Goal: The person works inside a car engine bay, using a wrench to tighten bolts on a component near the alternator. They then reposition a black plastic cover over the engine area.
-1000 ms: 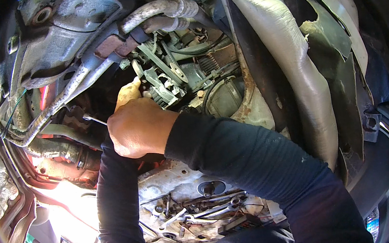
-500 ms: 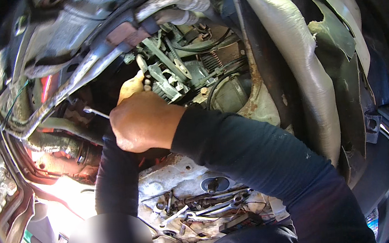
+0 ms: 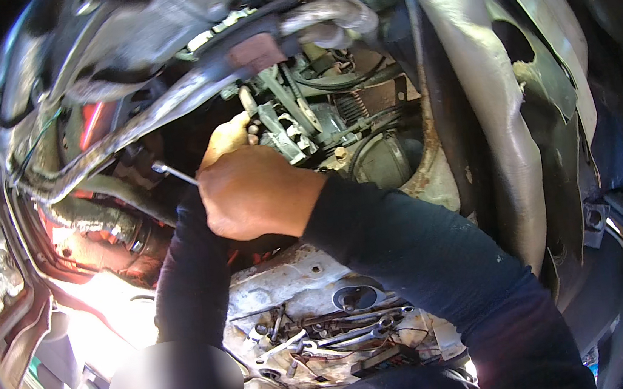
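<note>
My right hand (image 3: pixel 258 192) is closed round a slim silver wrench (image 3: pixel 176 172), whose end sticks out to the left. Just behind it, my left hand (image 3: pixel 226 139) is partly hidden; its lit fingers are curled at the lower left of a greenish-grey metal bracket assembly (image 3: pixel 285 121), near a short pale fitting (image 3: pixel 246 99). What those fingers hold, if anything, I cannot make out. Both dark-sleeved forearms reach up from the lower edge into the underside of a vehicle.
Several metal pipes (image 3: pixel 130 130) cross the upper left. A long silvery padded shield (image 3: pixel 482 85) runs down the right. Below my hands, several loose wrenches and tools (image 3: pixel 341 335) lie on a dirty white metal panel (image 3: pixel 290 280). Bright glare fills the lower left.
Both hands and the surrounding parts sit farther right in the picture, as the view has shifted. The grip on the wrench looks much the same.
</note>
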The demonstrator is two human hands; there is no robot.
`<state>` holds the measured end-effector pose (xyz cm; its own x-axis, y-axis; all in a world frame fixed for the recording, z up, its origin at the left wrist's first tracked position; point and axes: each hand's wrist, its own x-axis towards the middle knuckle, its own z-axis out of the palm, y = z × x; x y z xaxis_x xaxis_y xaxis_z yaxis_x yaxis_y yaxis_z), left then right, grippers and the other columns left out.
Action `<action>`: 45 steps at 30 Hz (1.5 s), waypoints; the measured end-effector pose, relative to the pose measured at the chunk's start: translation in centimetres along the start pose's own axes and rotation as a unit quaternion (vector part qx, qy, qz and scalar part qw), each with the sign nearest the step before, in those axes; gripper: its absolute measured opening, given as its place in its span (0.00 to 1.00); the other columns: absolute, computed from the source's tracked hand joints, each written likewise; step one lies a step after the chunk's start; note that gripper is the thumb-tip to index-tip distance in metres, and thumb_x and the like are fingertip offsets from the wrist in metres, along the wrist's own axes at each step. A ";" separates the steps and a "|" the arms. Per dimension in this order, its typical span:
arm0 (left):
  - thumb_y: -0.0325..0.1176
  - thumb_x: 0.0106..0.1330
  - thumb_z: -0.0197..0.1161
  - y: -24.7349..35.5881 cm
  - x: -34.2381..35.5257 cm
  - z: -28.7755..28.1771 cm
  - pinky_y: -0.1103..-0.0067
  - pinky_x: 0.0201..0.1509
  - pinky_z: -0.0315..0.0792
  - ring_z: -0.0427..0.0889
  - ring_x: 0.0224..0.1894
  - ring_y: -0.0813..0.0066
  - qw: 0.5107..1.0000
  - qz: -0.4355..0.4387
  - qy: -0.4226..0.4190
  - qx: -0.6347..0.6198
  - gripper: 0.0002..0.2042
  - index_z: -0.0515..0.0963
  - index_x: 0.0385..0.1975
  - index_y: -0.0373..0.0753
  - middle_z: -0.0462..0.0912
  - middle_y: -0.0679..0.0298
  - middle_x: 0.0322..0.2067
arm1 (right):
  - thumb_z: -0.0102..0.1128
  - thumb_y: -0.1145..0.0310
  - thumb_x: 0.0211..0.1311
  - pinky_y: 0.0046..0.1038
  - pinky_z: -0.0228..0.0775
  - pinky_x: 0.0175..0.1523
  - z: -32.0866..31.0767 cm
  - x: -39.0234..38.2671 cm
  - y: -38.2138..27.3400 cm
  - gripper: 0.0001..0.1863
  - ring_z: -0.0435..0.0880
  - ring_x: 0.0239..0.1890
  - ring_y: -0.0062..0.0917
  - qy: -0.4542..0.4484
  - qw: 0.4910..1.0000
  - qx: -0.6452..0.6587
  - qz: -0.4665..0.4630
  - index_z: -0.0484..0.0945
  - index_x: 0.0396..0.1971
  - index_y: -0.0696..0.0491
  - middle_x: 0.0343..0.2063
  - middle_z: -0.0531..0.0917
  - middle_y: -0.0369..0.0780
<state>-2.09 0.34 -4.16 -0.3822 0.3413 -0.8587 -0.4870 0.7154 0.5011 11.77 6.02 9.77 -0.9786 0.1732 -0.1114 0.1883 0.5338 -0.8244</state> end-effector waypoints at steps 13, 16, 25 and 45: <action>0.50 0.75 0.58 -1.2 1.0 0.2 0.75 0.26 0.62 0.68 0.21 0.78 0.997 -0.002 0.053 -0.049 0.17 0.78 0.29 0.45 0.73 0.73 0.19 | 0.60 0.63 0.50 0.44 0.80 0.38 -0.2 0.0 -0.5 0.12 0.89 0.31 0.43 -0.043 0.999 0.004 0.010 0.87 0.26 0.55 0.26 0.88 0.47; 0.50 0.74 0.58 -1.3 2.2 -0.8 0.75 0.26 0.60 0.67 0.21 0.78 0.999 -0.023 0.024 0.000 0.18 0.78 0.28 0.44 0.74 0.71 0.19 | 0.59 0.64 0.52 0.44 0.81 0.40 -0.7 0.1 -0.5 0.12 0.89 0.32 0.44 -0.053 0.998 -0.007 0.021 0.86 0.28 0.56 0.27 0.88 0.48; 0.36 0.79 0.46 -0.3 -5.1 -1.8 0.72 0.39 0.78 0.81 0.33 0.69 0.964 0.000 -0.022 -0.264 0.13 0.78 0.44 0.37 0.84 0.61 0.34 | 0.56 0.65 0.56 0.43 0.80 0.49 -1.3 0.1 1.4 0.15 0.88 0.45 0.46 -0.136 0.964 -0.113 0.200 0.89 0.36 0.55 0.40 0.89 0.49; 0.33 0.75 0.62 -1.4 -2.9 -1.1 0.87 0.20 0.66 0.76 0.22 0.85 0.984 0.101 -0.067 -0.129 0.05 0.80 0.37 0.40 0.80 0.72 0.25 | 0.58 0.61 0.65 0.39 0.76 0.31 4.5 2.6 8.8 0.16 0.86 0.27 0.36 -0.309 0.927 -0.060 0.205 0.87 0.33 0.59 0.25 0.86 0.48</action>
<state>-1.11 -2.33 -2.25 -0.3929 0.5504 -0.7367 -0.6010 0.4527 0.6587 10.55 7.37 -0.26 -0.6764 -0.1062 -0.7289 0.5263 0.6227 -0.5791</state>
